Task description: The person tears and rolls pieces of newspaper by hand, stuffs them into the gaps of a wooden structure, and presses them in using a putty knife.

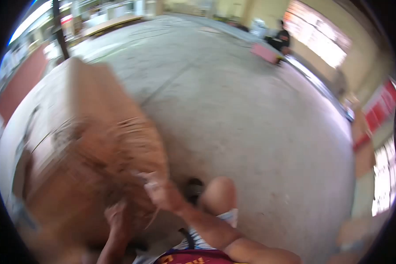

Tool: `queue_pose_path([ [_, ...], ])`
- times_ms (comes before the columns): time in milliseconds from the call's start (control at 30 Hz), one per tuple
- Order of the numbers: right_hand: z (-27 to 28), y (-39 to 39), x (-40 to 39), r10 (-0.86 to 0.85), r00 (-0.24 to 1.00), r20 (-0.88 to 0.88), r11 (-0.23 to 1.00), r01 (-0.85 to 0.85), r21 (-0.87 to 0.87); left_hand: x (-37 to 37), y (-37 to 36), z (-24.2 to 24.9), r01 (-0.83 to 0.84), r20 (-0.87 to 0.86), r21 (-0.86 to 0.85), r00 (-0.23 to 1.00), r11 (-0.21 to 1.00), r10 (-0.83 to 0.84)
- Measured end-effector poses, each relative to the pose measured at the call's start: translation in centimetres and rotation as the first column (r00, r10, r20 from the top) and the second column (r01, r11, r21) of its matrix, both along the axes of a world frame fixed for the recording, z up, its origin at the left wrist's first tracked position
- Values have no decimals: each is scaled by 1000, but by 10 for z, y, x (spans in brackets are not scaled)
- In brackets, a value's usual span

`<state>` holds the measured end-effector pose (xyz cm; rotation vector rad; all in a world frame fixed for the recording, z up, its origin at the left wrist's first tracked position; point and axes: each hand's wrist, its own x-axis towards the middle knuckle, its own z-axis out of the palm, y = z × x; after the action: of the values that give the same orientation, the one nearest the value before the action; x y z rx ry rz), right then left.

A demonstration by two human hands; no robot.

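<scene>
Our right hand (pixel 156 191) is up against the lower right edge of a mass of brown fibrous material (pixel 114 154), fingers curled into its strands, though motion blur keeps us from telling whether the grasp is fully closed on them. Our left hand (pixel 116 218) sits just below the same mass, pressed to its underside; there too we cannot tell whether the fingers are clenched or merely touching. The fibrous material lies in front of us, left of centre, atop a blurred brown heap (pixel 66 207) that fills the lower left of the view; loose pale strands hang off near the right wrist. Behind the material a broad tan board or panel (pixel 90 92) rises toward the upper left, its outline smeared. Just right of the hands we note our bare knee (pixel 220 193) and a dark shoe (pixel 194 187) on the floor beside it. The grey concrete floor (pixel 259 123) spreads widely beyond. Far off at the top right a person in dark clothing (pixel 282 39) is seated near a pink object (pixel 265 53), well apart from us.
</scene>
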<state>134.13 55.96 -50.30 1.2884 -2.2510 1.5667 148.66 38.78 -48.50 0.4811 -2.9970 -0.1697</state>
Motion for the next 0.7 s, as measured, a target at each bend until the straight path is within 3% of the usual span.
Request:
queue_pose_path([
  [33, -9, 5, 2, 171, 952, 255, 976, -128, -176, 1, 3, 11, 33, 70, 24, 997, 999, -35],
  [67, -20, 12, -1, 1, 973, -231, 988, 35, 152, -12, 14, 55, -29, 283, 130, 959, 991, -9],
  [100, -17, 15, -4, -17, 845, -535, 951, 180, 253, -14, 8, 46, -41, 306, 123, 952, 992, 1],
  [133, -13, 20, -8, -26, 612, -791, 901, 356, 246, -17, 4, 37, -52, 329, 115, 944, 992, 11],
  [167, 0, 16, -4, 26, 843, -537, 935, 169, 311, -20, -5, 10, -35, 170, 149, 985, 988, 10],
  [200, 13, 13, -3, 74, 979, -190, 968, -25, 251, -22, -10, 5, -5, 122, 148, 992, 989, -13],
  [233, 24, 8, -3, 97, 987, 126, 986, -113, 126, -25, -16, 0, 26, 76, 145, 996, 989, -37],
  [300, 7, -1, -6, 181, 893, 413, 982, -184, -34, -23, -29, 0, 55, -27, 182, 998, 982, -51],
  [333, 6, -3, -3, 175, 884, 434, 983, -182, -26, -20, -34, 3, 83, -92, 221, 994, 972, -64],
  [400, 4, -4, -1, 124, 876, 466, 991, -135, -10, -14, -37, -7, 17, -26, 265, 1000, 964, -11],
  [533, -3, -3, -11, 58, 870, 490, 995, -92, 46, 27, -45, 57, -19, 47, 338, 999, 941, 3],
  [600, 4, 1, -13, 15, 812, 584, 997, -57, 53, 63, -72, 73, -36, -256, 193, 963, 981, 86],
  [633, 8, 3, -13, -7, 778, 628, 997, -40, 62, 81, -96, 114, -114, -170, 182, 975, 977, 145],
  [667, 12, 0, -15, 54, 703, 710, 998, -46, -31, 92, -143, 105, -161, -391, 18, 907, 987, 155],
  [700, 17, -2, -15, 121, 618, 777, 992, -40, -123, 102, -167, 141, -390, -257, -310, 912, 867, 319],
])
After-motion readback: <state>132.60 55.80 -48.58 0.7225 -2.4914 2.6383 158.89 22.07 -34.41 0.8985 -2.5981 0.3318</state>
